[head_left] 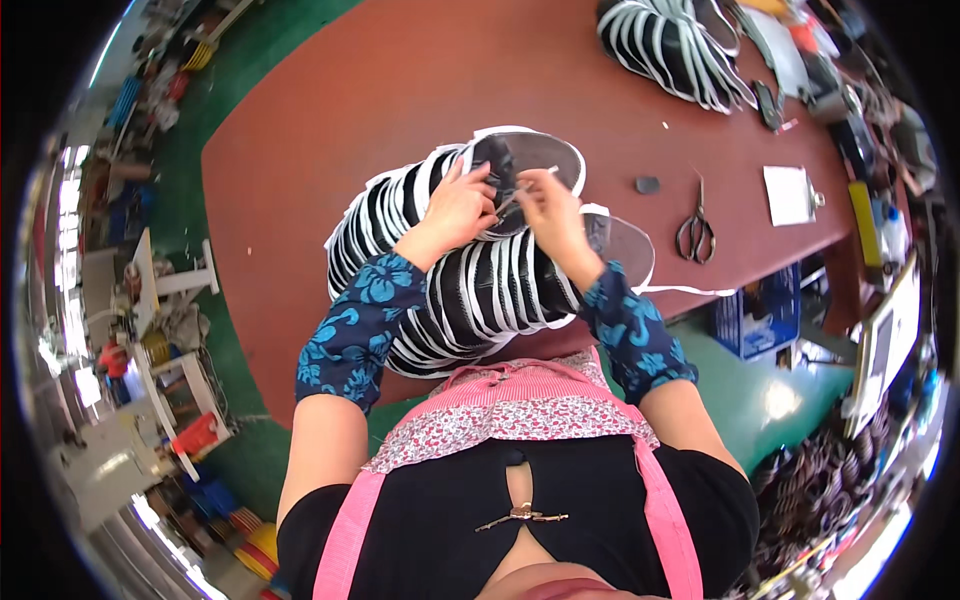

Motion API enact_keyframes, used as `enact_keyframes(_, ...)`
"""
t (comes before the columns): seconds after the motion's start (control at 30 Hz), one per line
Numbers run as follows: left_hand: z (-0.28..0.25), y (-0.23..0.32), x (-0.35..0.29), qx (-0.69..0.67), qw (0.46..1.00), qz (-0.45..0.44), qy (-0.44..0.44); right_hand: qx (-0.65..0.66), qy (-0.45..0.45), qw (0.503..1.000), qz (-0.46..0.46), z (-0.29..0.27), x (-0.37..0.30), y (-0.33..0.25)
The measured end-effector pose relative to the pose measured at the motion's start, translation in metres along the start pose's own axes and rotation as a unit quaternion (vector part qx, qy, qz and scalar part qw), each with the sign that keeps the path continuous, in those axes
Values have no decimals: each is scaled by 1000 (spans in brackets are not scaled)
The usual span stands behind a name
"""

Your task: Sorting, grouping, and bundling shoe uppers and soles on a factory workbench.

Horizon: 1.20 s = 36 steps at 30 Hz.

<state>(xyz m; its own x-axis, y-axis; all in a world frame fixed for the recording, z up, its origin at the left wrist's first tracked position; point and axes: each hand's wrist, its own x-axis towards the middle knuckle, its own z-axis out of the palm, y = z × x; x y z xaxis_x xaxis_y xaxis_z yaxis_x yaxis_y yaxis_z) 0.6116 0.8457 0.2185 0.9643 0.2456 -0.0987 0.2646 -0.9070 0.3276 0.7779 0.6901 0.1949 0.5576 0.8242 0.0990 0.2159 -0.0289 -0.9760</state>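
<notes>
Two long rows of nested black shoe uppers with white edges lie side by side on the table in front of me. My left hand (pixel 460 208) rests on the end of the farther row (pixel 385 215), its fingers bent and gripping the black edge of the last upper (pixel 545 150), which shows a grey sole face. Beside it, my right hand (pixel 548 208) is pinched close over the same upper, blurred by motion; a thin light sliver shows near its fingers, too unclear to name. Below both hands runs the nearer row (pixel 480 295), ending in a grey sole face (pixel 628 252).
On the red-brown table (pixel 290 130), black-handled scissors (pixel 696 235), a small dark pad (pixel 647 185) and a white-papered clipboard (pixel 790 196) lie to the right. Another bundle of uppers (pixel 670 50) sits at the far right. A blue crate (pixel 757 315) stands below the table's edge.
</notes>
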Motion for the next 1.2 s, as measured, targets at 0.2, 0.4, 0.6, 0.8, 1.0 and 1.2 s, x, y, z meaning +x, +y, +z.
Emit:
enact_keyframes(0.2,-3,25,6,-76,990,121,-5,-198,-39,958,204,-91,-100,30)
enact_keyframes(0.4,2,23,16,-58,956,287,19,44,-320,939,117,-24,-118,10)
enact_keyframes(0.6,14,6,41,-64,961,240,-123,248,-172,922,241,-45,-45,55)
enact_keyframes(0.8,25,17,63,-78,959,199,-185,-157,-129,961,186,1,66,149)
enact_keyframes(1.0,30,10,55,-115,974,114,-157,-212,-212,917,265,27,82,134)
enact_keyframes(1.2,35,10,68,-122,968,53,-212,-94,-79,980,156,32,55,142)
